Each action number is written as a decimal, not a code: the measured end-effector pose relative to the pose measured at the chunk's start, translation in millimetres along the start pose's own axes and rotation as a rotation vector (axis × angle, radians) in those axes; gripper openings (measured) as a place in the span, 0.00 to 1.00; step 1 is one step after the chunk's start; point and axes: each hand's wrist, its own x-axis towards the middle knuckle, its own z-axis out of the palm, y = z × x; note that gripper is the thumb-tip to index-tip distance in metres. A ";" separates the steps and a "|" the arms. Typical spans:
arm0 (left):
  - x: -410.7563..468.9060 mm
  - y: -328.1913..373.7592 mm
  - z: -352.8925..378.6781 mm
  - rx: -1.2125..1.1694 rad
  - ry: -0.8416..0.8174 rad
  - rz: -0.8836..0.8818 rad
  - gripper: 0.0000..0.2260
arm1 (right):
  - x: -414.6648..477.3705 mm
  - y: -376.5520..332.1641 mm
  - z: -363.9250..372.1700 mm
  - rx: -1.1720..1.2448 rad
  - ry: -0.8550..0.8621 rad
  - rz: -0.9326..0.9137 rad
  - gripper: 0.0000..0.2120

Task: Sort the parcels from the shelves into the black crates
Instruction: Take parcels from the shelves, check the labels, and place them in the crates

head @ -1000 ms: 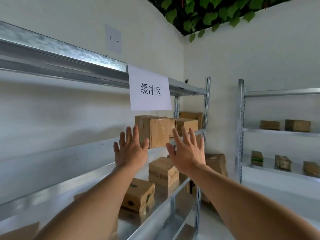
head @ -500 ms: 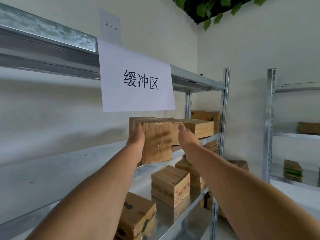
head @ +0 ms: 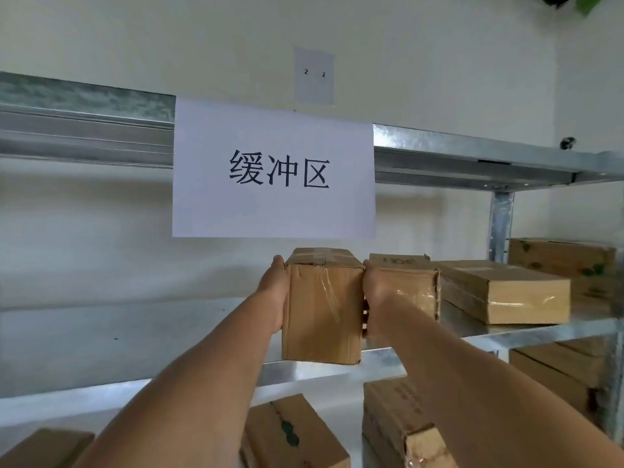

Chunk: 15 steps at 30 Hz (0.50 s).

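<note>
Both hands hold one tall parcel [head: 320, 309] between them. L hand [head: 275, 295] is flat on its left side & R hand [head: 373, 292] is on its right side. The fingers go back along the box & are hidden, so can't tell if they curl round it. The box stands upright at the front edge of the middle shelf [head: 135, 336]. Can't tell if it sits on the shelf or is a bit up off it. It is brown card w/ clear tape on the top & down the front.

Just right of it, past the R hand, is a shorter parcel [head: 405, 275], v. close to the tall one. Next to that lies a flat parcel [head: 503, 292]. At the far right, by the grey post [head: 501, 224], is a marked parcel [head: 560, 258] w/ green prints on it.

A big white sign [head: 273, 170] w/ 3 black characters hangs from the top shelf [head: 84, 130], right over the tall parcel. A small paper [head: 314, 76] w/ "2 2" is stuck on the wall above.

Below the middle shelf are more boxes: a green-spot parcel [head: 297, 434] under the arms, a torn parcel [head: 401, 423] beside it, a corner parcel [head: 44, 447] at bottom left & a side stack [head: 553, 369] at the right. A green leaf [head: 589, 1] shows at top right.
</note>
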 end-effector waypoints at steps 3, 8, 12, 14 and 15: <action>-6.8 -2.5 -5.3 -0.021 0.052 0.007 0.23 | 5.9 0.1 -11.7 0.023 -0.154 -0.026 0.24; -22.9 1.0 -20.5 -0.009 0.155 0.013 0.23 | 13.9 -0.6 -17.0 0.034 -0.321 0.002 0.21; -40.4 0.3 -23.6 0.098 0.151 -0.043 0.23 | 4.0 4.3 -13.7 -0.077 -0.356 0.080 0.22; -50.1 -1.5 -25.3 0.126 0.142 -0.070 0.23 | -3.3 5.0 -15.1 -0.120 -0.378 0.094 0.22; -54.9 -2.1 -26.6 0.130 0.143 -0.077 0.22 | -7.5 4.6 -16.5 -0.137 -0.388 0.095 0.21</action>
